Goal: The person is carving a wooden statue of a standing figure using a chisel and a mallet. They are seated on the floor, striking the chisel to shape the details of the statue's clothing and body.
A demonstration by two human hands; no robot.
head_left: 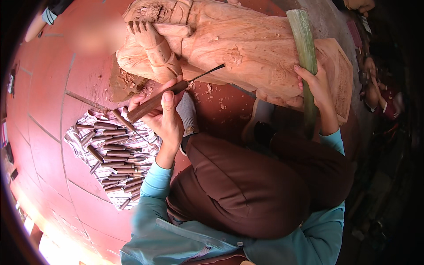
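Note:
My left hand is closed around the brown wooden handle of a carving chisel. Its thin dark blade points up and right, its tip over the carved wooden statue, which lies on its side across the far part of the view. My right hand grips a thick green wooden club near its middle; the club stands across the statue's right end. Just below my left hand is another chisel; I cannot tell whether the fingers touch it.
At left, several dark-handled chisels lie on a striped cloth on the red tiled floor. Wood shavings are scattered below the statue. My bent legs fill the near middle. Another person's arm shows at far left.

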